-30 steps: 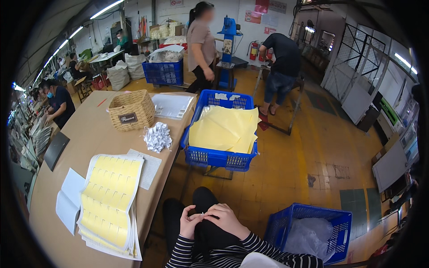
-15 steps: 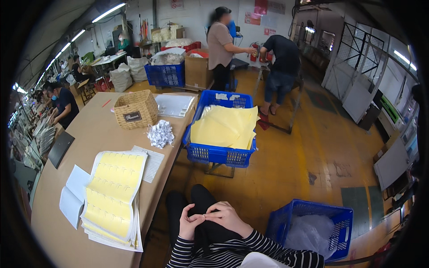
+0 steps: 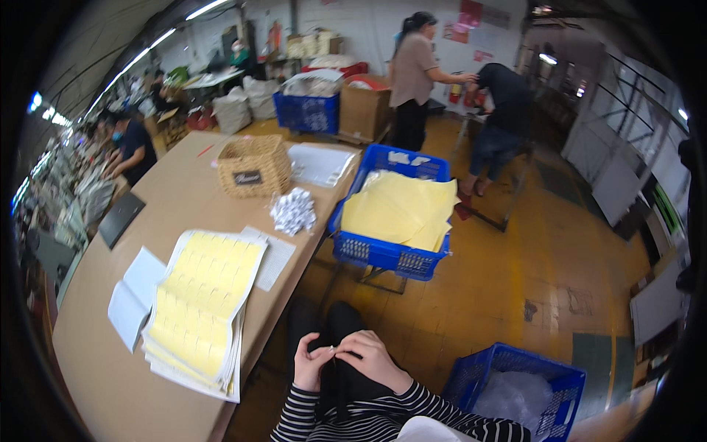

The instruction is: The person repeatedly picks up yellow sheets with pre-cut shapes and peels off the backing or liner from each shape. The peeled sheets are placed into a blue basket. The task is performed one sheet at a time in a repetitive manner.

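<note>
Above my lap, my left hand (image 3: 311, 364) and my right hand (image 3: 374, 361) meet at the fingertips. Both are closed in a pinch around something tiny and whitish, too small to make out. On the tabletop (image 3: 195, 166) to my left lies a stack of yellow sheets with white borders (image 3: 202, 295), marked in rows of small cut lines. A folded pale sheet (image 3: 132, 295) pokes out at its left, and a printed grey-white sheet (image 3: 274, 261) at its right. Farther back is a heap of small white pieces (image 3: 293, 212).
A wicker basket (image 3: 254, 168) and clear plastic sheets (image 3: 318, 163) sit at the table's far end. One blue crate (image 3: 390, 258) holds yellow sheets; another blue crate (image 3: 460, 376) at my right holds clear plastic. Two people (image 3: 416, 74) stand beyond; others work at left.
The view has swung a little left, so the table and crates appear farther right. My hands keep the same pinch. The standing person's arm now reaches to the bending person.
</note>
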Tool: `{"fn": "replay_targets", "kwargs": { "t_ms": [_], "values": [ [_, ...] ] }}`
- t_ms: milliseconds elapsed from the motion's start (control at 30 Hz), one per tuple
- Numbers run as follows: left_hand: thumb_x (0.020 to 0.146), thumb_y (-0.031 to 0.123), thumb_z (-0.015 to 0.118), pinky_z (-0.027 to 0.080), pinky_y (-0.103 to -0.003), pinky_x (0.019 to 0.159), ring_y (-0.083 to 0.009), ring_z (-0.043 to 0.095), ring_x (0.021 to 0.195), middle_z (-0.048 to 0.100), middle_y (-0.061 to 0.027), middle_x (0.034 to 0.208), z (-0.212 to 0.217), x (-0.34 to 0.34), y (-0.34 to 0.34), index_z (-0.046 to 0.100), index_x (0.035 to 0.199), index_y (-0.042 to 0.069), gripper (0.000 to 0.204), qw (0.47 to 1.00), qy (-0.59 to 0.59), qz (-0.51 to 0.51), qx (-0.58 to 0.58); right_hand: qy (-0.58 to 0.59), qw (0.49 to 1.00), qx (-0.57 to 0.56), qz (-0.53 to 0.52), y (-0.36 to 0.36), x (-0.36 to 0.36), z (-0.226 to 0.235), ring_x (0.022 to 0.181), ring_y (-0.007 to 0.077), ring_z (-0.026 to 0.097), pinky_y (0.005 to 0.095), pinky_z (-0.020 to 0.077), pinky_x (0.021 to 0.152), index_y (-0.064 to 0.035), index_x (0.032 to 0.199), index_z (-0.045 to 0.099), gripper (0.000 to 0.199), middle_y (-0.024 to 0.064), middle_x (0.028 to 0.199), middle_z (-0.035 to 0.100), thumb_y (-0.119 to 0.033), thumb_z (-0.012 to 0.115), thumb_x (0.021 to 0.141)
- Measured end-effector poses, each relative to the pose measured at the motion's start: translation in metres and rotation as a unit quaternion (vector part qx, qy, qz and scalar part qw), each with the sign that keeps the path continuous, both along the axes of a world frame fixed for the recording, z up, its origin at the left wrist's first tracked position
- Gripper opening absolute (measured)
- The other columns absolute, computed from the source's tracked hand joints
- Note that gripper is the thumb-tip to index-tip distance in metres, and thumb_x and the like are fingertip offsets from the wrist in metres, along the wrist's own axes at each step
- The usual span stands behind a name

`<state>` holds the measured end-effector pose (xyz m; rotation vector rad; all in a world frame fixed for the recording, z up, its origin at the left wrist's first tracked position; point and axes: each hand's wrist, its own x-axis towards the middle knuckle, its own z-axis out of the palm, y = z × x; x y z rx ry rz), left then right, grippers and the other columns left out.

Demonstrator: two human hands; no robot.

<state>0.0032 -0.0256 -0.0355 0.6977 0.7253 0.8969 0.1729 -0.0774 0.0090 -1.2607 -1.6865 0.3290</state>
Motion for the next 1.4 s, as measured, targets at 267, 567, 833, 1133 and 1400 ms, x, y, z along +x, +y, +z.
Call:
{"fn": "replay_targets", "kwargs": {
  "t_ms": [267,567,833,1133,1400],
  "values": [
    [0.083,-0.002,0.071,0.052,-0.027,0.088,-0.0159,0.068,0.092,0.071,-0.0155,0.096,0.012,-0.022,0.007,0.034,0.143,0.0,0.07,0.991,0.02,-0.126,0.047,-0.029,0.998,0.008,0.061,0.006,-0.001,0.005,0.075,0.0187,0.06,0.0328,0.0433,0.074,-0.0085,0.081,0.073,0.012,0.0008,0.076,0.065,-0.011,0.079,0.07],
    [0.085,0.002,0.071,0.047,-0.028,0.094,-0.0139,0.064,0.097,0.071,-0.0083,0.096,0.026,-0.041,0.027,0.038,0.142,0.0,0.066,0.987,0.069,-0.084,0.118,-0.103,0.991,0.003,0.079,0.048,-0.022,0.027,0.078,0.0203,0.059,0.0358,0.0425,0.08,-0.0075,0.077,0.067,0.008,0.0017,0.077,0.062,-0.01,0.074,0.075],
    [0.094,0.002,0.056,0.044,-0.027,0.097,-0.0143,0.06,0.104,0.066,-0.0093,0.109,0.048,-0.09,0.042,0.052,0.129,0.0,0.035,0.983,0.1,0.097,0.12,-0.027,0.997,0.045,0.065,0.149,-0.044,0.034,0.081,0.0252,0.058,0.034,0.0462,0.077,-0.0015,0.084,0.063,0.015,0.0081,0.082,0.061,0.002,0.073,0.074],
    [0.094,0.003,0.056,0.046,-0.028,0.089,-0.0145,0.061,0.093,0.068,-0.009,0.096,0.049,-0.16,0.063,0.063,0.108,-0.004,0.017,0.911,0.227,0.317,0.137,-0.081,0.979,-0.005,-0.188,0.363,0.016,-0.019,0.085,0.0298,0.057,0.0385,0.0465,0.078,-0.003,0.09,0.071,0.017,0.011,0.092,0.058,-0.011,0.075,0.076],
    [0.094,0.008,0.057,0.047,-0.03,0.089,-0.0164,0.062,0.093,0.068,-0.0097,0.097,0.039,-0.18,0.033,0.063,0.108,-0.004,0.019,0.836,0.316,0.433,0.112,-0.103,0.981,-0.04,-0.157,0.393,0.027,-0.045,0.081,0.038,0.062,0.043,0.0489,0.074,-0.0008,0.077,0.072,0.013,0.0207,0.083,0.065,-0.014,0.07,0.075]
  ]
}}
